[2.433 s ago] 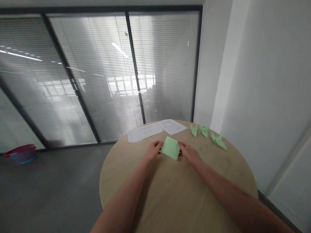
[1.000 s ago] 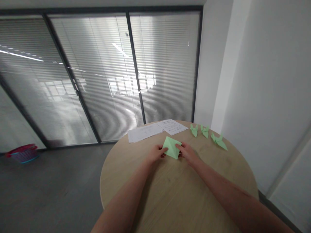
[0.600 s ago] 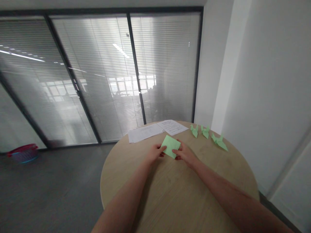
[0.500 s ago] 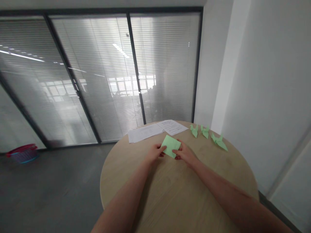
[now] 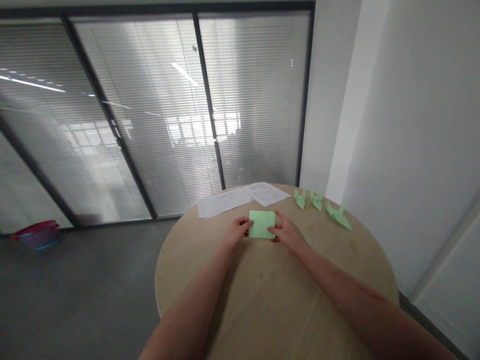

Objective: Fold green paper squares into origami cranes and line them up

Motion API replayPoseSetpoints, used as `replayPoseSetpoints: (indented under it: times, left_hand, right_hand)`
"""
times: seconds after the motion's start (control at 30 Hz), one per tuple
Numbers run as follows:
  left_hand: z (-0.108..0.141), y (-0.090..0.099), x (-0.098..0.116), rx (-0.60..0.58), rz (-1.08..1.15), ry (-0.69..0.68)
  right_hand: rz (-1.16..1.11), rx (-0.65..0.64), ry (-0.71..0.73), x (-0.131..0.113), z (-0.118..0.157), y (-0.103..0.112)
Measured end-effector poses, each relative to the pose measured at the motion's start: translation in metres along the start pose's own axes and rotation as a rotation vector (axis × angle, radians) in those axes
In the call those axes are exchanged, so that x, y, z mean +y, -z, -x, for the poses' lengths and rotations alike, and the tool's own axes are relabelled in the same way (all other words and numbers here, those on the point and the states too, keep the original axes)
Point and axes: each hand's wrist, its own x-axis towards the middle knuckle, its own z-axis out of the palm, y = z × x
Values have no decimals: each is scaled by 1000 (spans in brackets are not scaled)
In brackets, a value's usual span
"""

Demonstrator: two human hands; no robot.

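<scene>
A light green square of paper [image 5: 261, 224] is held between my two hands above the table [image 5: 270, 295], its edges squared to me. My left hand [image 5: 238, 232] pinches its left edge, thumb on top and fingers underneath. On the opposite edge, my right hand [image 5: 285, 231] grips it the same way, thumb over the lower right part. Whether the square is one layer or folded, I cannot tell. To the right stand three folded green paper birds: one origami bird [image 5: 300, 199], a second origami bird [image 5: 317, 201] and a larger-looking origami bird [image 5: 339, 216] nearest me.
Printed white sheets [image 5: 227, 201] lie at the table's far edge, overlapping another printed sheet [image 5: 266, 193]. A red and blue basket [image 5: 37, 235] sits on the floor at left. A glass partition with blinds [image 5: 255, 100] rises behind the table, and a white wall [image 5: 420, 140] at right.
The green paper has turned from a diamond-like slant to lie square to me. Both hands have shifted with it and still hold its sides.
</scene>
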Motion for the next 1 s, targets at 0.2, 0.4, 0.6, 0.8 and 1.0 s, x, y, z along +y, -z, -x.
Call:
replayPoseSetpoints:
  times: [0.2, 0.4, 0.6, 0.8, 1.0]
  left_hand:
    - [1, -2, 3, 57, 6, 27]
    - [0, 0, 3, 105, 35, 26]
    - [1, 0, 5, 110, 46, 32]
    - [2, -1, 5, 94, 59, 33]
    - [0, -1, 3, 95, 71, 49]
  right_hand:
    - [44, 5, 17, 4, -3, 4]
    - [117, -47, 36, 8, -7, 3]
    - [112, -62, 57, 4, -3, 3]
    - [113, -58, 42, 3, -3, 3]
    - [122, -86, 51, 3, -4, 2]
